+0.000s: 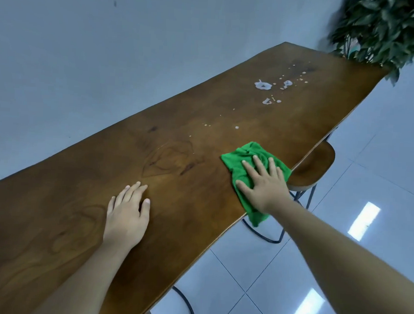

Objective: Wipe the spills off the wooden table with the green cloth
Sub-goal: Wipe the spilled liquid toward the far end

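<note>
The right hand (265, 186) is pressing flat fingers (260, 165) on the soft cloth (239, 156) — likely bunching unless palmed centrally — left hand (126, 215) lying loose.

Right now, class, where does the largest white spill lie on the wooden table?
Upper right in the head view: the largest white spill lies near the wooden table's far end, beyond the green cloth under the right hand.

Left hand (126, 215): palm down, fingers straight and close together, thumb out to the side. Right hand (264, 186): palm down, flat, fingers splayed, set further forward. Left arm (87, 270) and right arm (339, 260) bare, both extended.
</note>
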